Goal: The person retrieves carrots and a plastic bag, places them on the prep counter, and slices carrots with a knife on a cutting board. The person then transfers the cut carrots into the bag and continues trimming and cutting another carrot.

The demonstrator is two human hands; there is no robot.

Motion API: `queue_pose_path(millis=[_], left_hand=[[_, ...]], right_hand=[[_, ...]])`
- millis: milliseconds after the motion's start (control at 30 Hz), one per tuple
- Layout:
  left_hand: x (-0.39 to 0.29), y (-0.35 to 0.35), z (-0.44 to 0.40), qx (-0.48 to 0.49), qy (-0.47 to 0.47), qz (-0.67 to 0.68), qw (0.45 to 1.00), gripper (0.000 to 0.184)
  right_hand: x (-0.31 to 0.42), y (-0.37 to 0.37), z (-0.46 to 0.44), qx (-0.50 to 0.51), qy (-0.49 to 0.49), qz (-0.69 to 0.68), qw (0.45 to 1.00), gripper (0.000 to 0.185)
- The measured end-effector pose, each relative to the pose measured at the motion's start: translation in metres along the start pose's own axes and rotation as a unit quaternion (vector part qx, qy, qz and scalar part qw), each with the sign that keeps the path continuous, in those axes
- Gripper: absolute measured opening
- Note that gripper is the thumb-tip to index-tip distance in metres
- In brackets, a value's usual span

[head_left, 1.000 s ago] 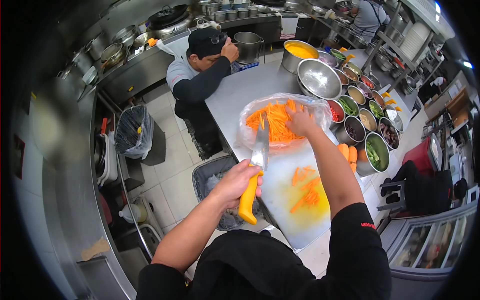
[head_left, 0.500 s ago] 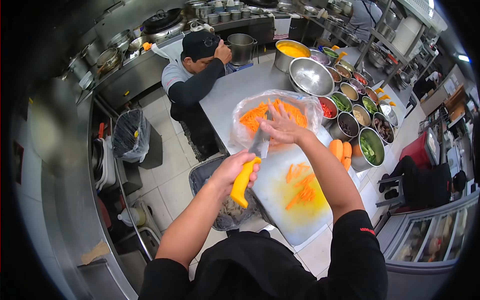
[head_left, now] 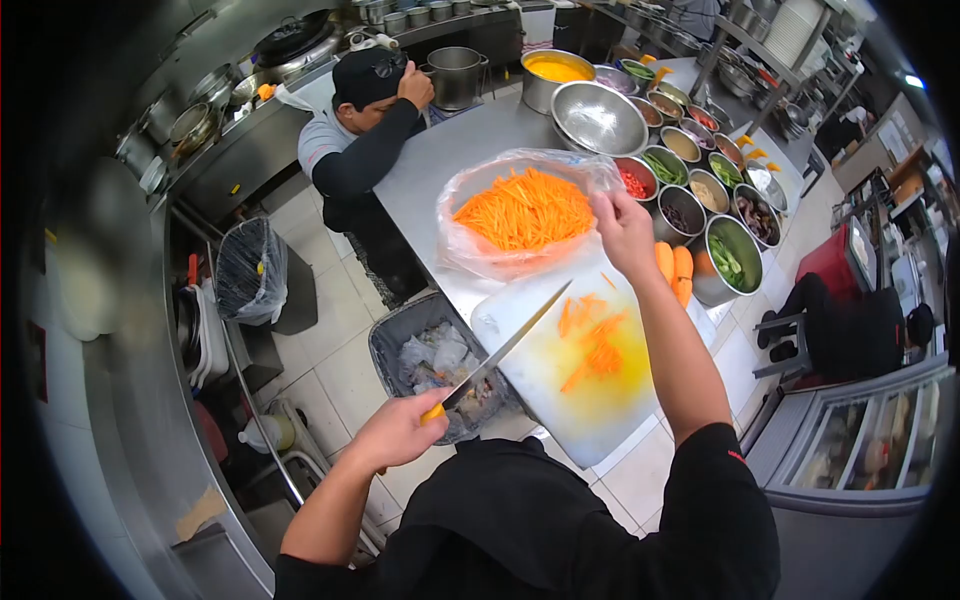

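Observation:
My left hand (head_left: 398, 432) is closed round the yellow handle of a kitchen knife (head_left: 508, 347). Its long blade slants up and to the right, over the left edge of a white cutting board (head_left: 588, 446). At the right rim of a clear plastic bag (head_left: 452, 240), my right hand (head_left: 622, 232) pinches the plastic; the fingertips are partly hidden. A heap of shredded carrot (head_left: 525, 212) fills the bag. Loose carrot strips (head_left: 600, 355) lie on the yellow-stained board. Peeled carrots (head_left: 682, 270) rest beside the board on the right.
Metal pots of cut vegetables and a steel bowl (head_left: 600, 118) line the table's right side. Across the table sits another person (head_left: 370, 150), a hand raised to the head. A bin with waste (head_left: 385, 335) stands left below the board; another bin (head_left: 295, 290) is farther left.
My left hand drew the knife down and left, away from the bag. My right hand moved from above the carrot to the bag's right rim and closed on it.

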State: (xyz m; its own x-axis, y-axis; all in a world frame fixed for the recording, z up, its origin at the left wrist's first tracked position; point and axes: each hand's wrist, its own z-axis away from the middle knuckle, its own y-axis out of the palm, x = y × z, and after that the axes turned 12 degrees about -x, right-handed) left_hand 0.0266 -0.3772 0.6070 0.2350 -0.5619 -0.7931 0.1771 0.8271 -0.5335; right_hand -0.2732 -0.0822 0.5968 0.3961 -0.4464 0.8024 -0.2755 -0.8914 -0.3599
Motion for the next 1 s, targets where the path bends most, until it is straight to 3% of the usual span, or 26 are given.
queue_pose_path(millis=[67,100,167,300,433,533,633,667,733,833,933,1000], left_hand=[[0.01,0.016,-0.009,-0.04,0.078,-0.099,0.991,0.047],[0.01,0.02,-0.013,-0.05,0.071,-0.129,0.988,0.047],[0.001,0.03,-0.024,-0.066,0.06,-0.191,0.978,0.046],[-0.006,0.054,-0.063,-0.087,0.076,-0.248,0.962,0.044],[-0.016,0.08,-0.094,-0.114,0.102,-0.267,0.951,0.043],[-0.021,0.09,-0.094,-0.069,0.104,-0.312,0.942,0.044],[-0.029,0.09,-0.074,-0.003,0.108,-0.33,0.938,0.044],[-0.032,0.088,-0.066,0.019,0.111,-0.33,0.937,0.044],[-0.032,0.079,-0.054,0.024,0.137,-0.316,0.939,0.044],[-0.016,0.073,-0.056,-0.012,0.154,-0.309,0.938,0.045],[-0.013,0.071,-0.071,-0.063,0.151,-0.323,0.932,0.046],[-0.019,0.07,-0.082,-0.084,0.138,-0.336,0.928,0.047]], right_hand=[[-0.019,-0.026,0.038,-0.002,0.128,-0.021,0.992,0.035],[-0.029,-0.034,0.05,-0.003,0.189,-0.035,0.981,0.035],[-0.068,-0.036,0.065,0.046,0.08,0.126,0.988,0.031],[-0.1,-0.027,0.106,0.047,-0.071,0.384,0.919,0.034],[-0.068,-0.037,0.141,0.157,-0.056,0.327,0.93,0.029],[-0.048,-0.062,0.159,0.16,-0.058,0.187,0.967,0.027],[-0.058,-0.078,0.174,0.022,-0.004,0.103,0.994,0.026],[-0.057,-0.083,0.176,0.01,0.119,0.04,0.992,0.026],[-0.054,-0.095,0.179,-0.014,0.356,-0.086,0.93,0.027],[-0.048,-0.108,0.176,-0.073,0.456,-0.29,0.838,0.024],[-0.012,-0.11,0.164,-0.129,0.52,-0.372,0.758,0.027],[-0.049,-0.115,0.171,-0.063,0.51,-0.431,0.742,0.026]])
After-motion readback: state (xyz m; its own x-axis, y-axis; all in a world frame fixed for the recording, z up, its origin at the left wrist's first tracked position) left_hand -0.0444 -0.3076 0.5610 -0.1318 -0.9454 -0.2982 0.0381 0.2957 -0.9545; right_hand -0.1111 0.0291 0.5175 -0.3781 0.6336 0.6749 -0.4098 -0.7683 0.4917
